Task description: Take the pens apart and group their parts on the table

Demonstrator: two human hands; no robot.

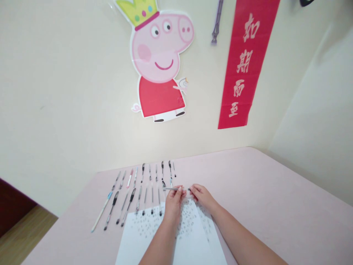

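Note:
A thin grey pen lies level between the fingers of my left hand, its far end pointing left. My right hand pinches a small black pen cap a short gap to the right of the pen. Both hands are above the top part of white paper sheets marked with many small dark characters. A black-clipped pen and a small light-blue item lie just behind my left hand, partly covered by it.
Two rows of pens lie on the pink table, including a pink pen, a cream pen with a blue top and a black-gripped pen. The wall behind carries a pig cutout and a red banner.

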